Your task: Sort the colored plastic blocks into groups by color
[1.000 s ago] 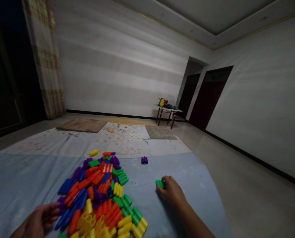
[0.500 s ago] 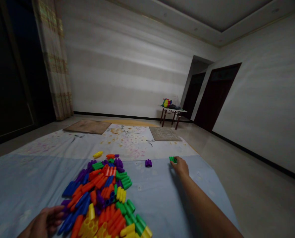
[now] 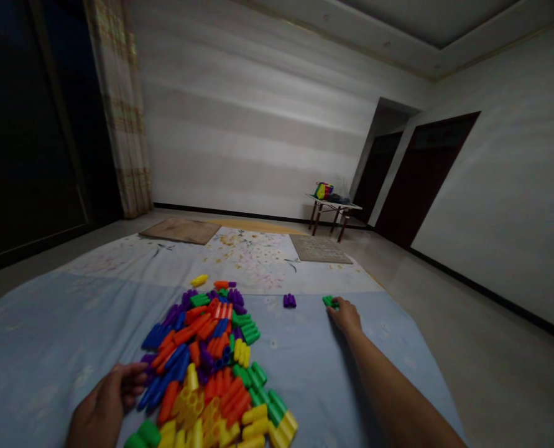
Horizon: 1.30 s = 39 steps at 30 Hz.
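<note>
A heap of bullet-shaped plastic toy blocks (image 3: 221, 342) in red, blue, green, yellow and purple lies on the sheet before me. My left hand (image 3: 106, 398) rests at the heap's left side, its fingers loosely bent and apart. Its fingertips reach a purple block (image 3: 148, 359) at the edge, without a visible grip around it. Farther right, my right hand (image 3: 348, 317) is lowered to the sheet, thumb and fingers closed on a green block (image 3: 329, 302). Left of that hand a purple block (image 3: 289, 301) stands alone. The right fingertips are partly hidden.
A pale blue and floral sheet (image 3: 300, 367) covers the surface. Two mats, one brown (image 3: 183, 231) and one patterned (image 3: 321, 249), lie at its far side. Beyond stands a small table (image 3: 335, 203) bearing a colourful bag (image 3: 324, 190). A curtain (image 3: 125, 124) hangs at left.
The view has shifted, so the heap and both hands appear farther right. My right hand stays at the green block and my left beside the heap. More green and yellow blocks show at the bottom.
</note>
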Motion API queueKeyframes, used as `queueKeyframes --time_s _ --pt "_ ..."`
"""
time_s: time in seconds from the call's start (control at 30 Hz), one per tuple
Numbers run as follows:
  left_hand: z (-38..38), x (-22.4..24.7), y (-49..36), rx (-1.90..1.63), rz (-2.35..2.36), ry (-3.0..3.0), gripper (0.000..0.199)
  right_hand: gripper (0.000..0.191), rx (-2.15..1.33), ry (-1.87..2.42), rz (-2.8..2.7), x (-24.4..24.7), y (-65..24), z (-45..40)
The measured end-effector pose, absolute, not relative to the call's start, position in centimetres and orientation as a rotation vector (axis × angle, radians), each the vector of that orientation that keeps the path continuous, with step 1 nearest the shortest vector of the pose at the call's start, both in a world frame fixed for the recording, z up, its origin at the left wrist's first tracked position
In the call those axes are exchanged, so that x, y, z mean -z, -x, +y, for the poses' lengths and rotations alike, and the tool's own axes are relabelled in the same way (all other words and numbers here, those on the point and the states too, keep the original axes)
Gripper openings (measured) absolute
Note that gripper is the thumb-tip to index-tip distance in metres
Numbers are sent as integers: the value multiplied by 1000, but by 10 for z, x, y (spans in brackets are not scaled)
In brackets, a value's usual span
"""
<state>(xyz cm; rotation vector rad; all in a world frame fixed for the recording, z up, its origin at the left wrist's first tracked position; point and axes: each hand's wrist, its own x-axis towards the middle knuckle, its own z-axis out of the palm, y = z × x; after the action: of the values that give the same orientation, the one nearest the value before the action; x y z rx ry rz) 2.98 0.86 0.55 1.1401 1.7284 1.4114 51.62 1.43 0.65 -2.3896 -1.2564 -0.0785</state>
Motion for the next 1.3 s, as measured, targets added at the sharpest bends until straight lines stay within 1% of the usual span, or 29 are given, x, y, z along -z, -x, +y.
queueKeyframes --time_s 0.1,0.2,0.37,0.43,0.5,0.6,0.67,0.73,0.83,1.0,1.07,1.23,1.3 --pt "5 -11 -31 -1372 1639 -1038 44 37 86 2277 -1313 -16 -505 8" --pt "6 -9 -31 -1410 1607 -987 41 34 8 2093 -1481 -23 -476 -2" --pt "4 -11 -34 -1428 1588 -986 40 21 -327 1794 -1824 -32 -400 -44" --pt "2 -14 -37 -1442 1590 -993 39 23 -569 1659 -1988 -40 -375 -65" --pt "0 -15 -38 -1457 1591 -988 39 32 -704 1619 -2064 -49 -359 -83" --pt "0 -14 -38 -1463 1577 -997 39 56 -774 1620 -2159 -57 -350 -101" --pt "0 -12 -37 -1459 1562 -1013 39 68 -788 1607 -2216 -58 -349 -107" --pt "-1 -11 -36 -1452 1561 -1020 40 70 -800 1592 -2243 -57 -350 -109" --pt "-1 -10 -36 -1448 1571 -1022 40 63 -759 1609 -2228 -53 -352 -110" --pt "-2 -13 -39 -1470 1572 -1004 39 50 -493 1644 -2106 -41 -362 -107" --pt "-2 -17 -40 -1485 1577 -998 37 49 -429 1704 -2043 -35 -367 -105" --pt "-6 -25 -42 -1480 1595 -1003 33 56 -408 1863 -1933 -24 -368 -106" --pt "-6 -26 -43 -1467 1604 -1006 33 53 -408 1874 -1912 -22 -366 -105"
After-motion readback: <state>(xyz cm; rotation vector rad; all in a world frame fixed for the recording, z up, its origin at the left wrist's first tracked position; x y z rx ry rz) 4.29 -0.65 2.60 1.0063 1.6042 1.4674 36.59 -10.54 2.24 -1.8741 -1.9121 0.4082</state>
